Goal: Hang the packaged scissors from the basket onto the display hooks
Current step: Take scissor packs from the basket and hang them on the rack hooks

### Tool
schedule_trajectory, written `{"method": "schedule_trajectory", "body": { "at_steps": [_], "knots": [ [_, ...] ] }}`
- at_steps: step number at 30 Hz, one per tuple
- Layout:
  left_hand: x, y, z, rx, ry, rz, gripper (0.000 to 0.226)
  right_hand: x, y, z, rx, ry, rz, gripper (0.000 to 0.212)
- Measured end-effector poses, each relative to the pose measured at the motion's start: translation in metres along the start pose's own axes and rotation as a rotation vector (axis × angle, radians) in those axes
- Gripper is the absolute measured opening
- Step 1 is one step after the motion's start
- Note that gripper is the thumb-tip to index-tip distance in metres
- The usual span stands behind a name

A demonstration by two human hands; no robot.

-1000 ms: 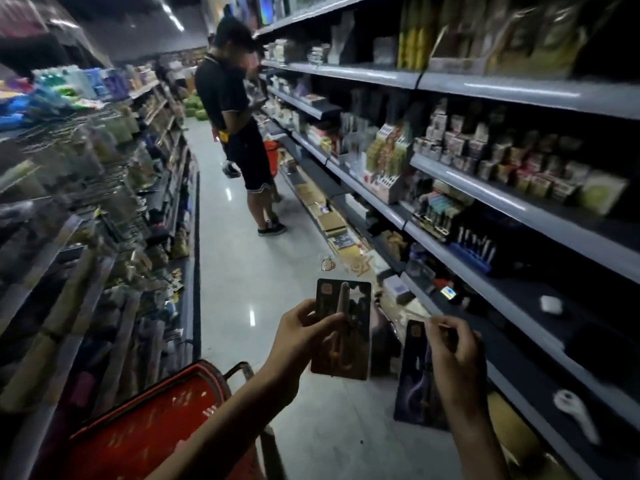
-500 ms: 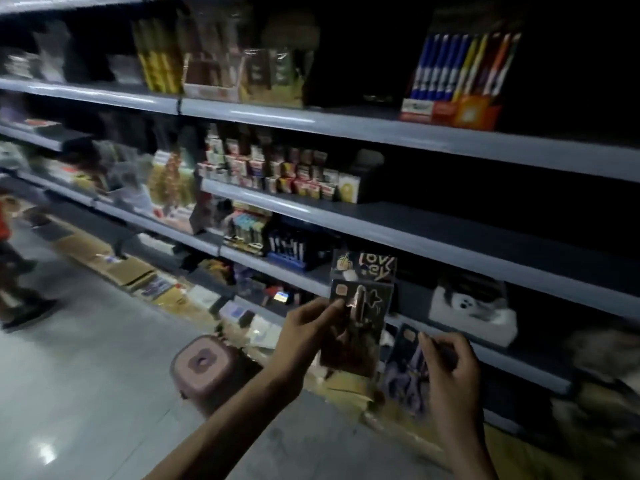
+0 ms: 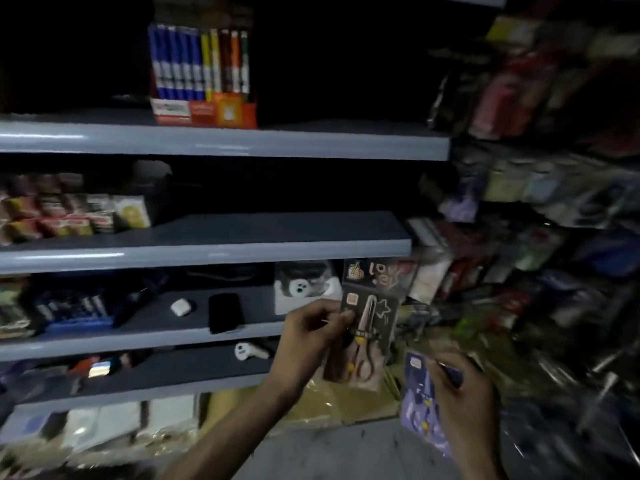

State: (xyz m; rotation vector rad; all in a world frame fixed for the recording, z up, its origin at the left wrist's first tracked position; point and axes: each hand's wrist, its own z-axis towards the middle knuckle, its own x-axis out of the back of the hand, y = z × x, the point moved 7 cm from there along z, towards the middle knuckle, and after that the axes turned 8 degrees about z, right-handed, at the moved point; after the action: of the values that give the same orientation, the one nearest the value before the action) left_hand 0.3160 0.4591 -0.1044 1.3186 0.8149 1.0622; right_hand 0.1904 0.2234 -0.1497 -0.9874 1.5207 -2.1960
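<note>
Scissors in a dark card pack [image 3: 367, 337] stand upright in the left hand [image 3: 308, 336], whose thumb and curled fingers pinch the pack's left edge about halfway up. A purple pack of scissors [image 3: 420, 403] sits lower and to the right in the right hand [image 3: 464, 403], whose fingers curl round its right edge, the back of the hand toward the camera. The two packs are apart. Just above the dark pack shows a black card with gold lettering [image 3: 377, 273]; whether the left hand holds it too cannot be told. Right of the grey shelf end [image 3: 398, 245], hanging goods [image 3: 519, 271] crowd together, too blurred to make out hooks or free room. On the lower shelf [image 3: 138, 337], left of the hands, lie a black phone [image 3: 225, 312] and a small white case [image 3: 180, 307], near each other, and a white box [image 3: 304, 289] stands behind the left hand. On the top shelf, a pen box [image 3: 204, 112] holds blue, yellow and other coloured pens upright.
</note>
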Motion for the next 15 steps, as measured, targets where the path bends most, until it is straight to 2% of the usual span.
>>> {"method": "schedule_trajectory", "body": {
  "at_steps": [2, 6, 12, 15],
  "knots": [
    [-0.031, 0.008, 0.018, -0.009, -0.047, -0.013, 0.018, 0.020, 0.014, 0.013, -0.013, 0.039, -0.077, 0.037],
    [-0.094, 0.030, 0.057, -0.066, -0.109, 0.006, 0.014, 0.063, 0.033, 0.052, 0.009, 0.118, -0.172, 0.020],
    [-0.181, 0.057, 0.105, -0.142, -0.187, 0.059, 0.014, 0.118, 0.057, 0.124, -0.099, 0.257, -0.024, 0.019],
    [-0.213, 0.060, 0.128, -0.154, -0.206, 0.090, 0.014, 0.129, 0.063, 0.157, -0.098, 0.282, 0.008, 0.004]
  ]
}}
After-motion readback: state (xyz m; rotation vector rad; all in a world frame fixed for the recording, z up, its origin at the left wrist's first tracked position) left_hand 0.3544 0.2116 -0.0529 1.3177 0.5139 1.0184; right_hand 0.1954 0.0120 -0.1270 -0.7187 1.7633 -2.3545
